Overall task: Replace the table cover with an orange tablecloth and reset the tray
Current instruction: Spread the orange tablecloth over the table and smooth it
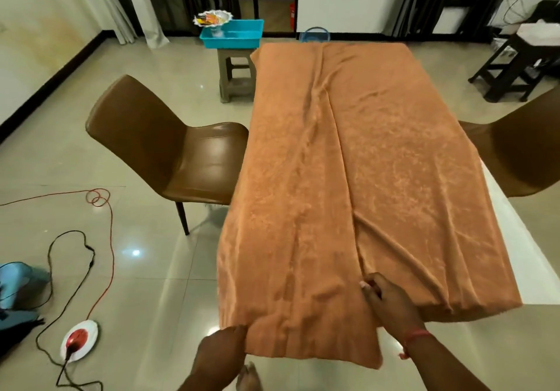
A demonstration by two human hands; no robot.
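The tablecloth (357,160) is seen as soft orange cloth with a faint sheen and a slightly fuzzy nap, creased along its length. A strip of smooth white tabletop (515,233) is left bare at the right. The chairs (169,145) are covered in smooth, glossy brown leather-like material. The tray (231,34) is made of smooth turquoise plastic. The floor (145,269) is laid with polished, reflective beige tiles.

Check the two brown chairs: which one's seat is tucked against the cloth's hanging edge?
The left brown chair: its seat front meets the orange tablecloth. The right brown chair faces the side where bare white table shows.
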